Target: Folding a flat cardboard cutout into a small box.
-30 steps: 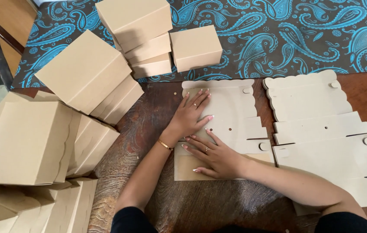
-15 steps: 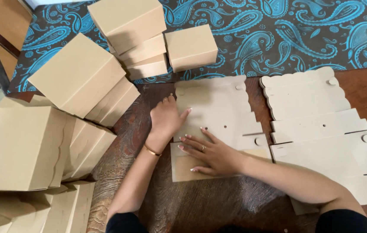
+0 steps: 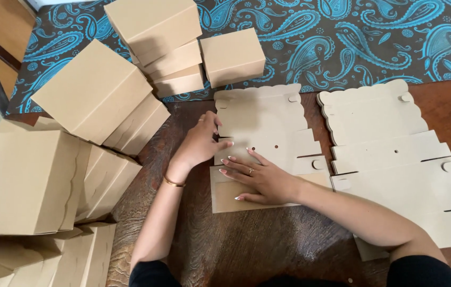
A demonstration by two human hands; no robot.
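Observation:
A flat tan cardboard box blank (image 3: 268, 125) with a scalloped far edge lies on the dark wooden table (image 3: 246, 250) in front of me. My right hand (image 3: 260, 178) presses flat on its near part, fingers spread and pointing left. My left hand (image 3: 201, 141) curls around the blank's left edge, fingers at a side flap. A thin bracelet sits on my left wrist.
A stack of more flat blanks (image 3: 395, 154) lies to the right. Several assembled tan boxes (image 3: 92, 90) are piled at the left and far side, one small box (image 3: 232, 56) just beyond the blank. A blue paisley cloth (image 3: 353, 37) covers the far area.
My left hand slid from the middle of the blank to its left edge and curled there. My right hand stayed pressed on the near part.

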